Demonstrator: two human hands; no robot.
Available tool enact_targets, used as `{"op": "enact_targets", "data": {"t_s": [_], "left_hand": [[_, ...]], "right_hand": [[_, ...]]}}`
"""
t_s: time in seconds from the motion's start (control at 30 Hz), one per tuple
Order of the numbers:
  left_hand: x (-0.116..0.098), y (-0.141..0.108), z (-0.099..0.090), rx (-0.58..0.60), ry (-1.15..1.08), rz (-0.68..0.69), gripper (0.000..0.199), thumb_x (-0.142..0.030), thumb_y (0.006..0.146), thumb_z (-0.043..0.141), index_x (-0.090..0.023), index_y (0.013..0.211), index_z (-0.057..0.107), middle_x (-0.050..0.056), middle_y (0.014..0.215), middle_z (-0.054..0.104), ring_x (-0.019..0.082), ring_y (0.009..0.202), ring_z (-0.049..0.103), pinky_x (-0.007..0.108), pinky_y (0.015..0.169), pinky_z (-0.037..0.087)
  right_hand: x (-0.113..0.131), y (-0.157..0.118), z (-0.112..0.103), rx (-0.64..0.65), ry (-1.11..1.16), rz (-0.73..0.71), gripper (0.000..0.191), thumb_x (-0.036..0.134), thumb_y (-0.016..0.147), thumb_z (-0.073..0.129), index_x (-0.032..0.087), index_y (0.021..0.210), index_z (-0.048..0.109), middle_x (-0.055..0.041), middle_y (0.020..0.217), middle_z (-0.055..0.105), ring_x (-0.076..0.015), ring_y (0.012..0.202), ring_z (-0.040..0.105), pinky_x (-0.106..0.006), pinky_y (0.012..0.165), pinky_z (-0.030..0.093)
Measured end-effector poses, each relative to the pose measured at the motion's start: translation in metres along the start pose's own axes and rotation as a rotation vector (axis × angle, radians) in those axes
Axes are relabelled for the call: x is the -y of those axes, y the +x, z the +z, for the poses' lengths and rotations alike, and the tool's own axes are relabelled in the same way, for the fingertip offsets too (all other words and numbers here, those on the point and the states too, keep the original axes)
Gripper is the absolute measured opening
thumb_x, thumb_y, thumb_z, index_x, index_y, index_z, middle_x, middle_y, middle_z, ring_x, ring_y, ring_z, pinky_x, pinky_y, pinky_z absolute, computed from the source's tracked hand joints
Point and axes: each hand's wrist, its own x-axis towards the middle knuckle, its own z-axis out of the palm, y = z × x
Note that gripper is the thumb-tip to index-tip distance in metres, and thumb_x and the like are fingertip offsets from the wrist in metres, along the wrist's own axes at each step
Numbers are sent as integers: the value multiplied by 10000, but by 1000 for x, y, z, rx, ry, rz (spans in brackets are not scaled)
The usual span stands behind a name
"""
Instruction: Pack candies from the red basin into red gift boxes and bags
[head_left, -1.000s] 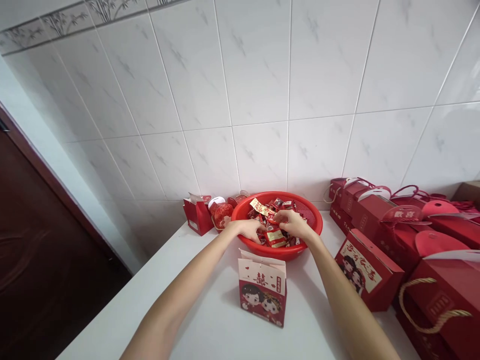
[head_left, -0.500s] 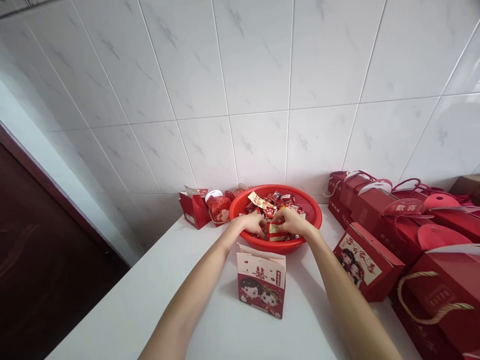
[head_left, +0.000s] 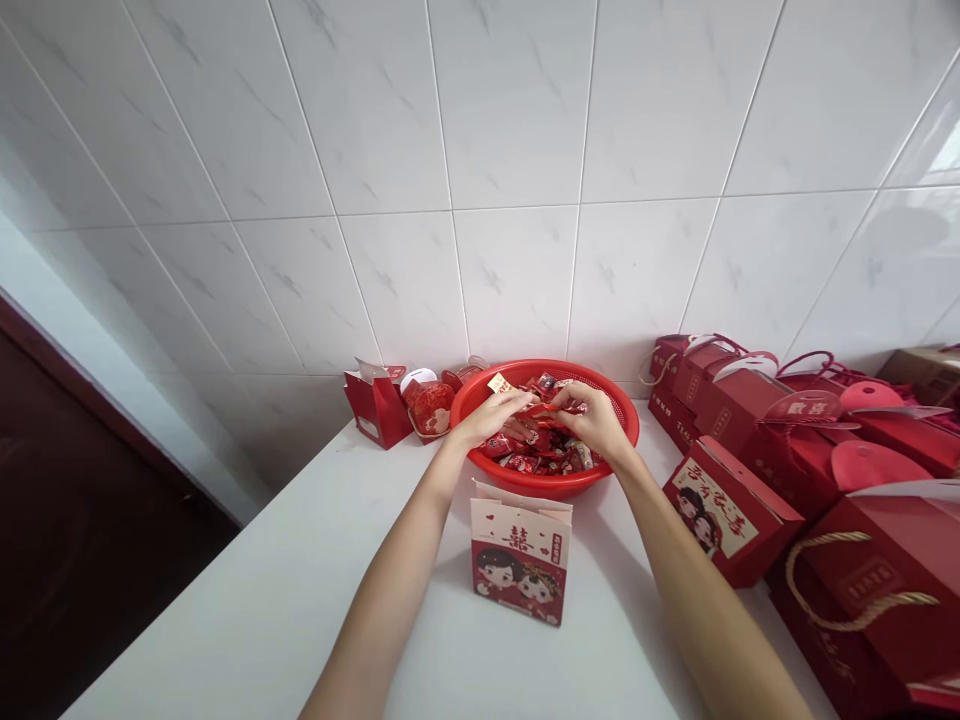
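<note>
A red plastic basket [head_left: 553, 487] full of small wrapped candies [head_left: 521, 463] stands against the wall. Over it, my left hand [head_left: 496, 418] has its fingers stretched out and apart, tips near a red candy packet [head_left: 541, 411]. My right hand [head_left: 591, 416] pinches this packet from the other side, its fingers bent inward. The fingers partly cover the packet. In front of the basket, between my forearms, a small red and white gift box [head_left: 519, 560] with two cartoon faces stands upright, its top flaps raised.
Several red gift boxes [head_left: 757, 420] with rope handles crowd the right side, one with a cartoon label [head_left: 712, 510] among them. A smaller red box [head_left: 377, 408] and a round red container [head_left: 430, 408] stand left of the basket. The white table [head_left: 300, 560] meets a tiled wall [head_left: 517, 290].
Both hands have risen from among the candies to above them, with the red packet in my right fingers. My left fingers have straightened. The view has shifted slightly.
</note>
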Motion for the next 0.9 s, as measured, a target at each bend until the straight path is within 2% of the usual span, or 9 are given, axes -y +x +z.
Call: {"op": "enact_targets", "data": {"t_s": [0.07,0.13,0.27,0.37,0.5,0.6,0.7,0.8,0.9], "left_hand": [[0,-3,-2,25,-87,33,423,-417,866,688,-171,1210,673,118,1242,666,231,1011,674,369,869,567],[2,-3,-3,-28,-106,125,532,-395,764,798,-179,1229,656,116,1284,645,243,1070,655,393,936,542],[7,0,-6,-137,-71,263,648,-369,714,826,-194,1299,610,122,1406,578,273,1223,583,435,1057,470],[9,2,-6,-132,-22,313,642,-361,738,800,-207,1326,595,118,1429,564,277,1261,554,416,1049,479],[8,2,-4,-137,8,349,613,-353,750,783,-226,1319,594,101,1431,557,259,1259,548,381,1022,502],[8,2,-2,-113,42,303,610,-335,765,768,-215,1331,577,109,1415,563,229,1146,616,368,967,533],[5,2,0,10,161,208,470,-320,775,752,-167,1209,658,110,1249,674,214,1011,675,356,916,545],[1,4,4,330,420,88,334,-298,768,736,-148,1067,733,104,1086,752,245,990,697,337,888,541],[0,7,6,587,676,29,390,-247,748,705,-179,1130,737,97,1206,736,275,1110,676,337,964,506]], "right_hand": [[0,1,0,42,-23,-72,104,166,659,589,226,718,651,-30,836,679,-225,870,609,-368,847,470],[1,1,0,38,25,-86,249,144,624,592,233,843,672,-45,997,696,-253,1028,609,-411,960,452],[4,0,-4,-67,303,130,488,219,621,674,239,1106,628,-75,1223,658,-270,1155,594,-425,987,476],[11,-2,-7,-32,460,303,482,344,662,756,240,1120,646,-66,1133,699,-251,1029,646,-386,863,539],[15,-3,-7,57,551,385,345,426,640,832,195,863,708,-37,917,724,-193,816,662,-320,743,563],[12,-1,-8,-52,622,420,319,378,583,861,191,800,721,-15,833,724,-158,740,647,-265,676,543],[6,1,-10,-247,705,499,285,327,534,841,189,749,713,-7,754,718,-147,666,632,-247,603,508],[2,4,-12,-404,787,547,258,286,484,816,198,683,677,8,672,697,-157,622,627,-261,582,502],[0,6,-13,-464,818,569,268,269,466,813,207,674,657,19,645,687,-166,614,631,-270,577,504]]}}
